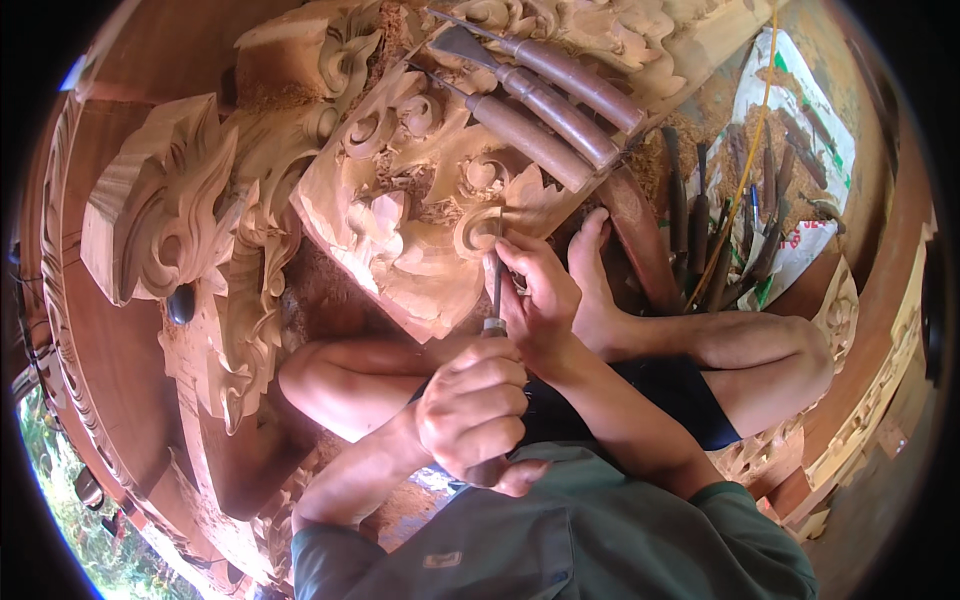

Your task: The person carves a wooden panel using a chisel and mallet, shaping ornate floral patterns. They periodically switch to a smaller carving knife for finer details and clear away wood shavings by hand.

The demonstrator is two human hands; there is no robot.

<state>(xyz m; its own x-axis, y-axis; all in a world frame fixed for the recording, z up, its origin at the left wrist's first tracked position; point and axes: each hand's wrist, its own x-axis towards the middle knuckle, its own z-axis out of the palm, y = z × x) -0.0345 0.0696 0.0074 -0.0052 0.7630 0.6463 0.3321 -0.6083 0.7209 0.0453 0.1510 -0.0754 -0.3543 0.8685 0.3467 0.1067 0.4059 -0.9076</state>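
Observation:
My left hand (472, 412) is wrapped round the handle of a carving chisel (497, 288), its thumb at the handle's lower end. Farther up the tool, the fingers of my right hand (543, 292) close about the metal shaft near the cutting end. The blade's tip meets a rounded scroll on a carved wood panel (425, 272). Leaves and curls stand out in relief on this panel, with shavings in its hollows. Part of the blade is hidden by my right fingers.
Several wood-handled chisels (560, 118) lie across the panel's far right part. More tools (700, 225) lie at right beside a white plastic bag (805, 250). Carved wood pieces (165, 215) stand at left. My bare foot (592, 265) is close to the panel.

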